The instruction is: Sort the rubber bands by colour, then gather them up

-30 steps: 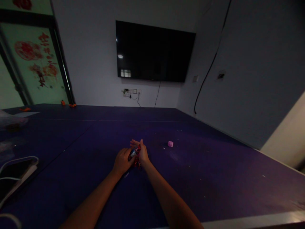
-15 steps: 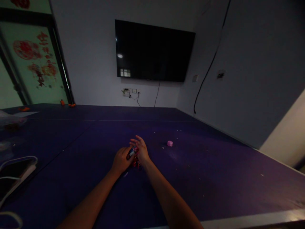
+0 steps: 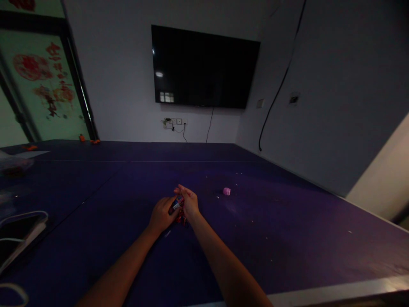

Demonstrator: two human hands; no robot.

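Observation:
Above the dark purple tabletop [image 3: 134, 187], my two hands meet around a small dark blue and red object with a pale patch [image 3: 177, 205]; its kind is too dim to make out. My left hand [image 3: 159, 216] is closed on it from the left, thumb below and fingers over the top. From the right, my right hand [image 3: 191, 203] presses against its red side, fingers bent over and partly hiding it. Red and orange bits [image 3: 181, 219] show just below, between the hands. A thin pale strip [image 3: 168, 233] lies near my left wrist.
A pink lump [image 3: 226, 191] sits right of my hands, among scattered pale crumbs. At the left are a white-edged dark device with a cable [image 3: 22, 232] and clear plastic bags [image 3: 14, 164]. Small orange pieces [image 3: 95, 141] lie far back, beneath the wall-mounted television [image 3: 204, 68].
The fingers of my right hand have drawn in and lowered slightly over the object. My left hand keeps its hold. The whole view has shifted a little.

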